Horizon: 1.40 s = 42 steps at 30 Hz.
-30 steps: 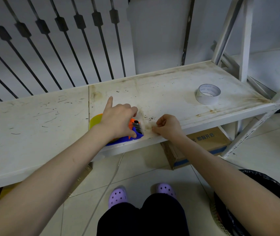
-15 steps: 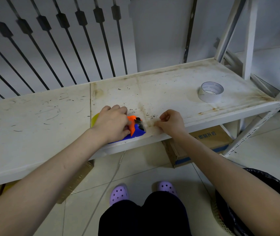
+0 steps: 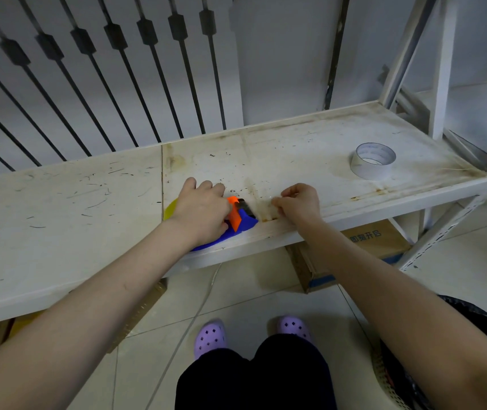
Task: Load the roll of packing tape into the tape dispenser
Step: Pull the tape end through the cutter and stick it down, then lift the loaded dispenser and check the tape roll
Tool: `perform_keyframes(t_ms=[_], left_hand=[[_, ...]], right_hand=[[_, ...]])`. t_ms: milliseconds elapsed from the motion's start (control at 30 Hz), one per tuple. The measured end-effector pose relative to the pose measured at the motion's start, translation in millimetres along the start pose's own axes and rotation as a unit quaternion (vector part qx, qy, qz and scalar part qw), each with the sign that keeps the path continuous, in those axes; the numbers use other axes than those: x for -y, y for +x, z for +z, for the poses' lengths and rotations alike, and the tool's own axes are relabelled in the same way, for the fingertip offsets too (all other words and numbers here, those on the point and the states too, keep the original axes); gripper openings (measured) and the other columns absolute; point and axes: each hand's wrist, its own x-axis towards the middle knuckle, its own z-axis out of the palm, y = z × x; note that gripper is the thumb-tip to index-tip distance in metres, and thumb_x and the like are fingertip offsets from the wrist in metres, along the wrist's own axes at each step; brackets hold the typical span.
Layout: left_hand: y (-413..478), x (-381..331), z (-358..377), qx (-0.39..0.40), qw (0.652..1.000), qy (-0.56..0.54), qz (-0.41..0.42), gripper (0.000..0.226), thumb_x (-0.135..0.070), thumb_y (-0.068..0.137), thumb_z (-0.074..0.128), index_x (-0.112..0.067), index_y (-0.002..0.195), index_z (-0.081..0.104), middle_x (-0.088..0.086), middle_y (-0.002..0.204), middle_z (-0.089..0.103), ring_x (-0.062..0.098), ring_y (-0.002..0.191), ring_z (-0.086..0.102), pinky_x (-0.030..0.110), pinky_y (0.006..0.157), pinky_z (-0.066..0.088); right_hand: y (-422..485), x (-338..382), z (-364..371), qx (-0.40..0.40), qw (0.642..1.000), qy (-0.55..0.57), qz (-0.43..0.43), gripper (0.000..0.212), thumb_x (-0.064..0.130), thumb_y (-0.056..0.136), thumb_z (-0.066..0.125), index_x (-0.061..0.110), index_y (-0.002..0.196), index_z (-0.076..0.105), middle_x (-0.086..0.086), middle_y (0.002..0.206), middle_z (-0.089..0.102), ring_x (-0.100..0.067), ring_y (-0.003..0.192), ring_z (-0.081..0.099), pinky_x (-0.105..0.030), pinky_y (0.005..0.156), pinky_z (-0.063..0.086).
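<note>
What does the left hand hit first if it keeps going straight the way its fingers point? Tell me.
Probably nothing on the shelf: the left hand, resting on the tape dispenser, points at bare board, then the railing behind. Depth is uncertain.

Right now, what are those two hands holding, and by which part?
The left hand grips the tape dispenser over its body. The right hand pinches the clear tape end pulled from it.
</note>
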Motion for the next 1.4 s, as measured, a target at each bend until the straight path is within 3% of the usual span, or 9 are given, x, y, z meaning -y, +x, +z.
perform_keyframes(t_ms=[233, 367, 467, 667, 733, 833, 1067, 1233, 1400], left_hand=[[12.3, -4.4, -13.4, 0.032, 0.997, -0.064, -0.039, 0.039, -0.051, 0.080, 0.054, -0.021, 0.102, 0.064, 0.005, 0.106, 0.055, 0.027, 0.101, 0.056, 0.045, 0.100, 0.029], [36.4, -13.6, -21.9, 0.083, 0.982, -0.142, -0.089, 0.053, -0.069, 0.068, 0.060, -0.018, 0.070, 0.046, -0.002, 0.074, 0.048, 0.024, 0.083, 0.052, 0.039, 0.081, 0.034], [48.7, -23.1, -18.8, 0.132, 0.973, -0.162, -0.095, 0.056, -0.069, 0.063, 0.066, -0.019, 0.065, 0.042, -0.004, 0.065, 0.045, 0.021, 0.076, 0.049, 0.035, 0.076, 0.034], [43.8, -13.4, -11.7, 0.056, 0.970, -0.201, -0.124, 0.045, -0.055, 0.062, 0.072, -0.019, 0.065, 0.044, -0.003, 0.068, 0.050, 0.022, 0.073, 0.051, 0.033, 0.067, 0.034], [37.7, -10.0, -11.3, 0.019, 0.967, -0.216, -0.136, 0.046, -0.057, 0.061, 0.071, -0.018, 0.078, 0.055, -0.001, 0.079, 0.057, 0.023, 0.077, 0.054, 0.033, 0.067, 0.037], [28.0, -4.2, -9.7, -0.026, 0.958, -0.247, -0.144, 0.057, -0.059, 0.059, 0.070, -0.018, 0.098, 0.061, 0.000, 0.094, 0.064, 0.023, 0.087, 0.059, 0.033, 0.072, 0.043], [9.0, 5.5, -27.6, -0.101, 0.907, -0.370, -0.173, 0.060, -0.053, 0.057, 0.077, -0.023, 0.105, 0.057, -0.005, 0.098, 0.059, 0.017, 0.086, 0.056, 0.035, 0.073, 0.052], [-1.0, 7.2, -33.8, -0.140, 0.863, -0.456, -0.169, 0.059, -0.045, 0.054, 0.082, -0.021, 0.101, 0.056, -0.005, 0.101, 0.060, 0.016, 0.087, 0.057, 0.027, 0.066, 0.047], [-7.7, 5.3, -30.0, -0.163, 0.830, -0.504, -0.175, 0.058, -0.042, 0.054, 0.084, -0.022, 0.099, 0.053, -0.005, 0.100, 0.059, 0.018, 0.091, 0.057, 0.039, 0.077, 0.054]], right_hand=[[4.1, 5.5, 9.4, -0.015, 0.997, -0.042, -0.058, 0.010, 0.007, 0.080, 0.060, 0.013, 0.087, 0.055, -0.001, 0.078, 0.058, -0.016, 0.073, 0.057, -0.023, 0.062, 0.047], [5.0, 5.5, 6.9, -0.011, 0.995, -0.058, -0.082, 0.008, 0.010, 0.083, 0.058, 0.012, 0.089, 0.054, 0.007, 0.072, 0.051, -0.006, 0.065, 0.048, -0.018, 0.056, 0.039], [3.4, 5.3, 6.1, -0.016, 0.993, -0.052, -0.105, 0.006, 0.011, 0.086, 0.056, 0.013, 0.088, 0.051, 0.007, 0.072, 0.049, -0.005, 0.063, 0.046, -0.017, 0.057, 0.037], [3.3, 5.2, 8.3, -0.003, 0.994, -0.059, -0.096, 0.004, 0.011, 0.086, 0.056, 0.013, 0.088, 0.052, 0.004, 0.074, 0.051, -0.011, 0.065, 0.051, -0.023, 0.060, 0.046], [1.6, 9.2, 6.9, 0.007, 0.997, -0.023, -0.071, 0.004, 0.010, 0.086, 0.057, 0.011, 0.087, 0.053, -0.001, 0.076, 0.055, -0.017, 0.064, 0.057, -0.030, 0.063, 0.053], [-5.7, 23.3, -2.4, 0.020, 0.997, 0.046, -0.065, 0.006, 0.008, 0.085, 0.061, 0.008, 0.086, 0.055, -0.002, 0.075, 0.058, -0.013, 0.058, 0.060, -0.024, 0.061, 0.056], [-30.7, 72.3, -23.9, 0.041, 0.979, 0.104, -0.169, 0.006, 0.008, 0.083, 0.066, 0.006, 0.086, 0.061, 0.000, 0.071, 0.062, -0.007, 0.062, 0.059, -0.013, 0.057, 0.053], [-47.9, 106.2, -29.1, 0.052, 0.963, 0.098, -0.245, 0.008, 0.007, 0.080, 0.068, 0.003, 0.084, 0.063, -0.002, 0.068, 0.062, -0.005, 0.057, 0.057, -0.011, 0.056, 0.050], [-59.8, 125.8, -26.0, 0.073, 0.957, 0.095, -0.263, 0.014, 0.006, 0.078, 0.069, 0.014, 0.071, 0.061, -0.002, 0.062, 0.061, -0.001, 0.049, 0.055, -0.015, 0.054, 0.049]])
